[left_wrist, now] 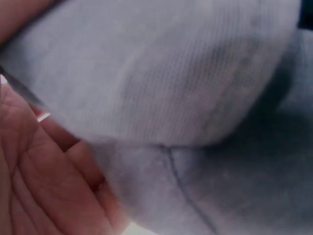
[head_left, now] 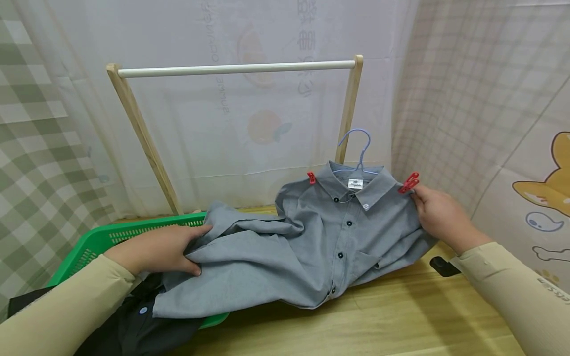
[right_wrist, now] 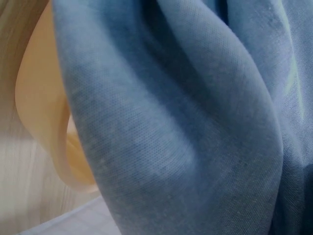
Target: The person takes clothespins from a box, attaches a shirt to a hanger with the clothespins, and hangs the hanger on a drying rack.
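A grey button-up shirt (head_left: 311, 247) hangs on a light purple hanger (head_left: 366, 148), its hook rising above the collar. One red clothespin (head_left: 311, 178) sits at the shirt's left shoulder in the head view, another red clothespin (head_left: 408, 183) at the right shoulder. My right hand (head_left: 441, 215) grips the shoulder just below that second clip, thumb in front. At the shirt's lower part, my left hand (head_left: 162, 247) holds the cloth between thumb and fingers. In the left wrist view the palm (left_wrist: 44, 181) shows beside the fabric, which hides some fingers. Cloth fills most of the right wrist view.
A green plastic basket (head_left: 95, 240) stands at the left, holding a dark garment (head_left: 133, 329) with a pale button. Behind the shirt is a wooden rack with a white rail (head_left: 240, 68). Fabric curtains (head_left: 450, 99) enclose the wooden table (head_left: 401, 316).
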A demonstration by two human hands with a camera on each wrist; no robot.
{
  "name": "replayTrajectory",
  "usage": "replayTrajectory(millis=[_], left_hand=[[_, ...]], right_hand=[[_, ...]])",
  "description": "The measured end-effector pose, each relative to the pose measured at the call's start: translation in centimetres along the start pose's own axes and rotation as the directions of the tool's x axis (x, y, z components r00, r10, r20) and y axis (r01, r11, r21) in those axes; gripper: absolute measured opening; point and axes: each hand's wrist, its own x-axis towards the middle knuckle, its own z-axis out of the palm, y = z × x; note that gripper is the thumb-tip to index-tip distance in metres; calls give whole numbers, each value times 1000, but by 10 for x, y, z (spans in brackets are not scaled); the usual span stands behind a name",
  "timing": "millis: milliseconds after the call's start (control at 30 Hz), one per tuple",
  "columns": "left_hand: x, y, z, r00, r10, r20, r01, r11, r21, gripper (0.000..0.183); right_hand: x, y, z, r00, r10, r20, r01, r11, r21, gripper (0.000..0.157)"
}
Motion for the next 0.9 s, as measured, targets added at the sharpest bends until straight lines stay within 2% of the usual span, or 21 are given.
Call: replayTrajectory(millis=[267,433,567,900], left_hand=[[2,6,-1,997,60,-48,-56,996,71,78],[4,10,-2,994,88,-61,-82,992,97,53],[4,14,-2,988,113,-102,-98,986,138,37],[8,37,-11,962,102,-252,-73,990,124,30]], right_hand=[[1,1,1,1000,-6,-8,6,1000,6,13],[0,0,1,1000,-6,-13,6,1000,7,15],[0,0,1,1000,-16,-26,17,1000,12,16],[0,1,3,999,-31,-31,32,999,16,21]])
